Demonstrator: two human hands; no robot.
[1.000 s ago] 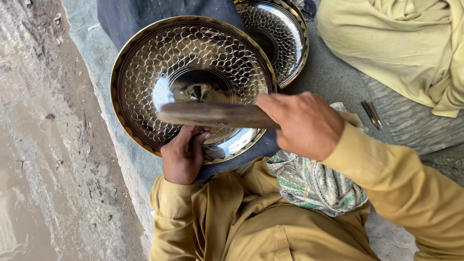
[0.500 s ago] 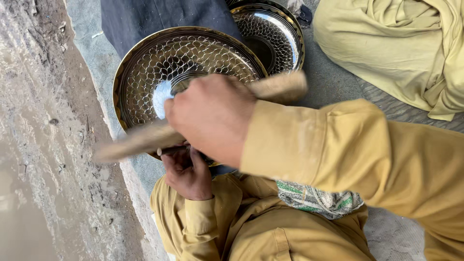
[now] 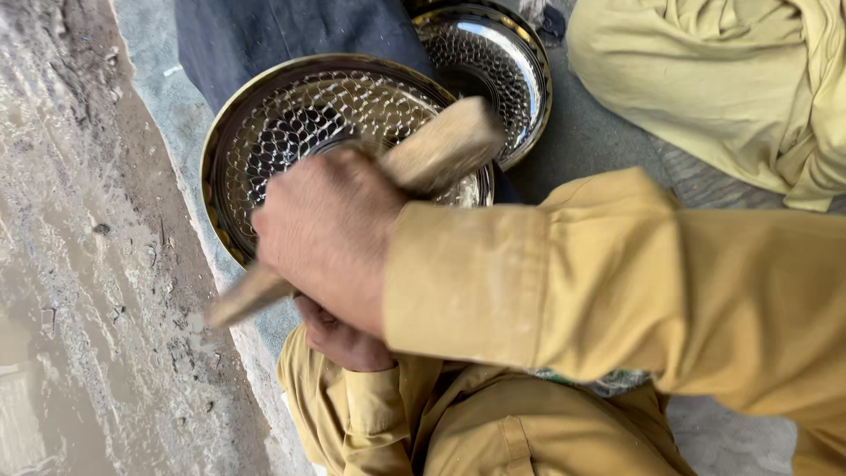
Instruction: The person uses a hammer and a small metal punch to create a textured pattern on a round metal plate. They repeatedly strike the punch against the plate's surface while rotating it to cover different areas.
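Head view: rough grey concrete ground point(image 3: 97, 291), dark cloth point(image 3: 264, 35) under work. Right hand point(image 3: 330, 238) wraps fingers tight around wooden mallet point(image 3: 432, 159), held slantwise above hammered brass bowl point(image 3: 300, 132). Left hand point(image 3: 344, 339) below, fingers curled at bowl's near rim, grip mostly hidden. Second dimpled bowl point(image 3: 493, 62) just behind, touching first.

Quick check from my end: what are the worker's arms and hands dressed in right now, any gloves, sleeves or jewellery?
Both hands are bare, with no gloves. The right hand comes out of a long mustard-yellow sleeve of plain woven cloth, ending in a wide straight cuff. The left hand has the same mustard sleeve with a stitched cuff. No rings, watch or markings show; the left fingers are mostly hidden.
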